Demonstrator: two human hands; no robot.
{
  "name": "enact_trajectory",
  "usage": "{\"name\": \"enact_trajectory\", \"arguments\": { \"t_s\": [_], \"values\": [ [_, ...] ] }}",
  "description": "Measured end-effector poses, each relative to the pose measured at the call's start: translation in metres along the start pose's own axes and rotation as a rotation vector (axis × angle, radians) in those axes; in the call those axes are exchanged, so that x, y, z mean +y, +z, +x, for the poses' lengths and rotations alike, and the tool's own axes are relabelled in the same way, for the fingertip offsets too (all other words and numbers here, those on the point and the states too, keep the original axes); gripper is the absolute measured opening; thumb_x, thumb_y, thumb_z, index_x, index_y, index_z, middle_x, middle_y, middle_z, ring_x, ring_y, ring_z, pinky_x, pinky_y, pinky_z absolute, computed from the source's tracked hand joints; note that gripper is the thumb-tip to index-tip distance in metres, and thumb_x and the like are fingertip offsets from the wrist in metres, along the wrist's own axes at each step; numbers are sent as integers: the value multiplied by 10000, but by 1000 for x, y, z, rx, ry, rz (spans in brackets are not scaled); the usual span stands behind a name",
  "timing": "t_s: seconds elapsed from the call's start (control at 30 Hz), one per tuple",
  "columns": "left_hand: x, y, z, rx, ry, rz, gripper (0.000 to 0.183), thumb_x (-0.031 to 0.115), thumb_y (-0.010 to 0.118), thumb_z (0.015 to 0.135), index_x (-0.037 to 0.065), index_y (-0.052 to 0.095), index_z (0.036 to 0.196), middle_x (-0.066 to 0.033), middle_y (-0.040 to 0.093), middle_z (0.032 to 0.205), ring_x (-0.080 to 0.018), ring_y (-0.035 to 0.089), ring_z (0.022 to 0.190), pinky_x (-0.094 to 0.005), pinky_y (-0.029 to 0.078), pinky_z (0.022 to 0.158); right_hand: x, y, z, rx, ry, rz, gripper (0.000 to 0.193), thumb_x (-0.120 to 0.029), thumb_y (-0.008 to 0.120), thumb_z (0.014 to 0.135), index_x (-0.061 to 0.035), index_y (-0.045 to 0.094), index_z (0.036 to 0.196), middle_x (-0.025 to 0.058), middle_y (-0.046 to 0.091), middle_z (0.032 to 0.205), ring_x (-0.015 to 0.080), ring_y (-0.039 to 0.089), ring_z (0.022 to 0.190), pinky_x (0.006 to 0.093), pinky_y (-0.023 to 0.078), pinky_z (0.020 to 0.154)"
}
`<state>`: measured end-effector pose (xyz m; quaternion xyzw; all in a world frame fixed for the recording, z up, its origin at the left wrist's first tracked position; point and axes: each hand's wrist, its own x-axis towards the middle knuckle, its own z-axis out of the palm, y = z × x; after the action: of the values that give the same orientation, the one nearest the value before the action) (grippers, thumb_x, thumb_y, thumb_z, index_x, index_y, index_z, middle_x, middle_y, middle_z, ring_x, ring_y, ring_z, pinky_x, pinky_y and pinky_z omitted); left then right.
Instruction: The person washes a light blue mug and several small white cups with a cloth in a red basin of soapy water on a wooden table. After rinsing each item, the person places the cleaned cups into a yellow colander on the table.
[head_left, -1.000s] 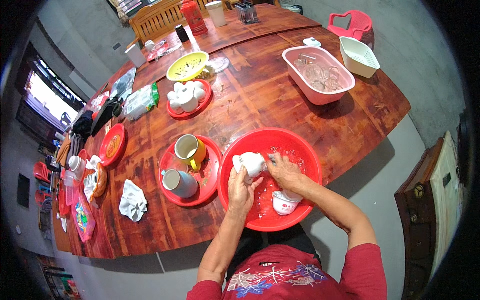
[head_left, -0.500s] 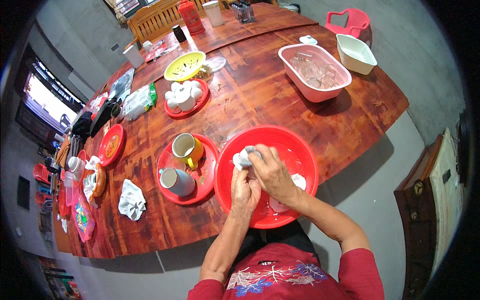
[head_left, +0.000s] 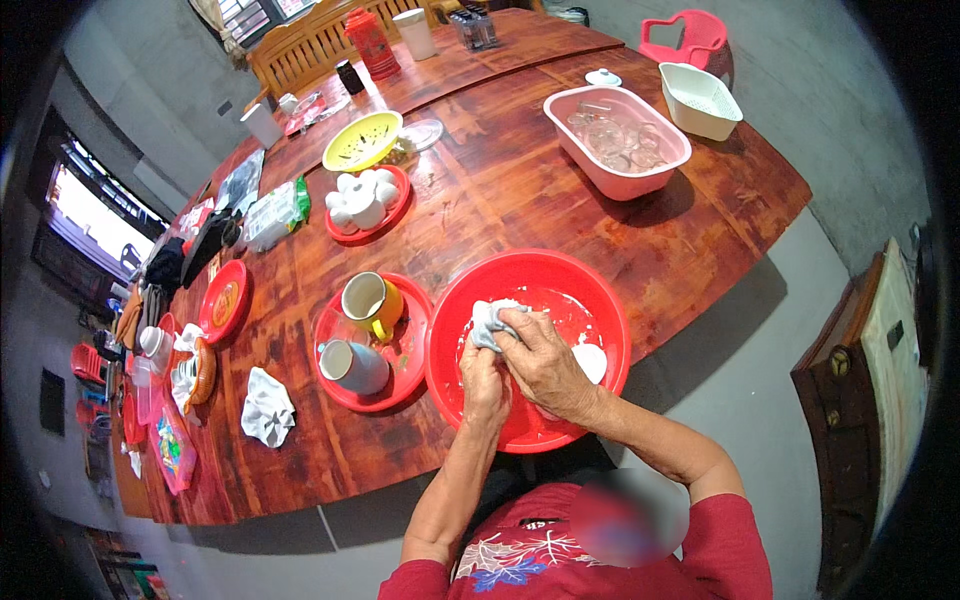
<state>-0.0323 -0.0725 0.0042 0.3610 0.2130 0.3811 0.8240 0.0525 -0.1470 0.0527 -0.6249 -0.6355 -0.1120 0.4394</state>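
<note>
Both hands are together over a large red basin at the table's near edge. A bunched pale grey-white cloth sits between them; whether something is wrapped inside it is hidden. My left hand is closed around the cloth from below. On the cloth's right side, my right hand presses with bent fingers. White suds dot the basin's water, and a round white piece of crockery lies there beside my right wrist. Left of the basin, a yellow mug and a pale blue mug rest on a red tray.
A white cloth lies left of the tray. Farther back are a red plate with a white teapot and small cups, and a yellow colander. A pink tub of clear glassware and a white basket stand at far right.
The right hand has moved slightly down and in against the cloth, which is now more bunched. Both hands stay over the basin. The whole view has shifted a little.
</note>
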Motion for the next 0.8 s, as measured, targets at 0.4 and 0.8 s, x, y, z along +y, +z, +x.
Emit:
{"name": "enact_trajectory", "arguments": {
  "t_s": [0.4,0.8],
  "values": [
    [16,5,-10,-34,-37,135,334,223,525,926,45,480,1206,-91,597,1109,-219,623,958,-404,554,778,69,11,30,-256,433,356,225,-139,543,849,-29,648,1015,167,591,1014,301,584,930,387,478,796],
    [10,-5,4,160,-304,-198,371,340,379,973,168,414,1300,-51,505,1272,-242,481,1154,-531,380,950,69,6,-16,-410,385,137,205,-104,524,772,7,602,925,257,531,881,383,532,842,456,449,742]
  ]
}}
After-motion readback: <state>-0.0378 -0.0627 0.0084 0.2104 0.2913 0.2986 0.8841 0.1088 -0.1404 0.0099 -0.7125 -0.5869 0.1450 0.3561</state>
